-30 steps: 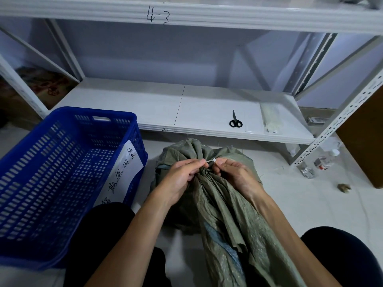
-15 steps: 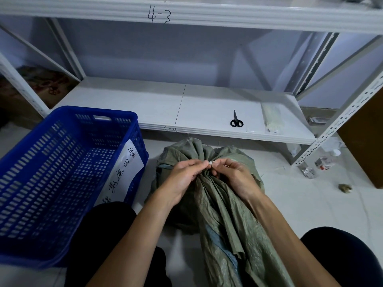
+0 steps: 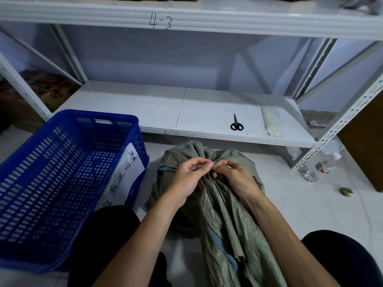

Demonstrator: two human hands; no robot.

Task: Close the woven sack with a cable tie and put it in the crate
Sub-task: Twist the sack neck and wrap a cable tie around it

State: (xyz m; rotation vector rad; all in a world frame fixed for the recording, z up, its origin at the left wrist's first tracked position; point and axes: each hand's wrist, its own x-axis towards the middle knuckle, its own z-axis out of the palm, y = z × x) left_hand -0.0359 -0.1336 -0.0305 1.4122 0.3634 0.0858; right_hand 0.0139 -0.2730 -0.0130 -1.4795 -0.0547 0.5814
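At the gathered neck of one woven sack [image 3: 223, 214], my left hand [image 3: 189, 177] and right hand [image 3: 236, 176] both pinch one cable tie [image 3: 214, 162]; one blue crate [image 3: 62, 183] stands left of them, one pair of scissors [image 3: 236, 124] beyond.

A storeroom: white slotted-steel shelving [image 3: 342, 125] marked "4-3", blue plastic crate [image 3: 62, 183] on tiled floor [image 3: 300, 204].
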